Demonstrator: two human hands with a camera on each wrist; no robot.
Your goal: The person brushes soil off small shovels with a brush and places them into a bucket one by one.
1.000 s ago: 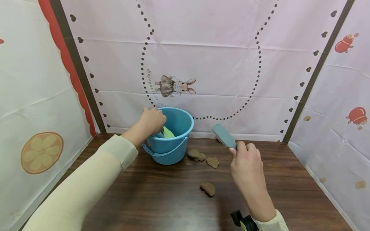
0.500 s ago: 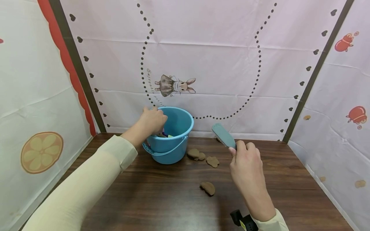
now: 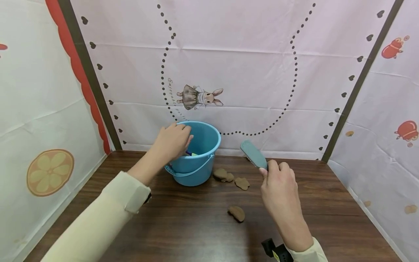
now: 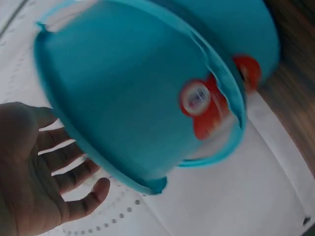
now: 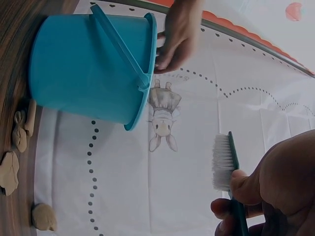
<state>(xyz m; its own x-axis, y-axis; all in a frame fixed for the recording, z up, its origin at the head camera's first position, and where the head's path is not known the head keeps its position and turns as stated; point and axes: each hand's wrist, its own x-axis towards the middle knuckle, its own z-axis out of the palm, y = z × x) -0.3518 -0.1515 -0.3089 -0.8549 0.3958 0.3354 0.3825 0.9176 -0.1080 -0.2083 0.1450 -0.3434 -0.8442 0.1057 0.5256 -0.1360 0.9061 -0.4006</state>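
Note:
A light-blue bucket (image 3: 196,173) with a hinged handle stands on the table by the back wall. My left hand (image 3: 172,142) is over its left rim; in the left wrist view that hand (image 4: 44,172) has loosely bent, spread fingers and holds nothing. A bit of yellow-green and purple shows inside the bucket, mostly hidden, its kind unclear. My right hand (image 3: 281,193) grips the handle of a blue-green brush (image 3: 253,153) to the right of the bucket. In the right wrist view the brush's white bristles (image 5: 223,162) are plain to see, facing the bucket side.
Several flat brown lumps lie on the dark wooden table (image 3: 183,225): a cluster (image 3: 220,174) beside the bucket, a piece (image 3: 242,183) to its right, and another (image 3: 236,213) nearer the front. Printed cloth walls (image 3: 248,80) enclose the back and sides.
My left hand has risen a little from inside the bucket to its rim, its forearm shifting. A green thing visible in the bucket earlier is now mostly out of sight. The right hand stays still.

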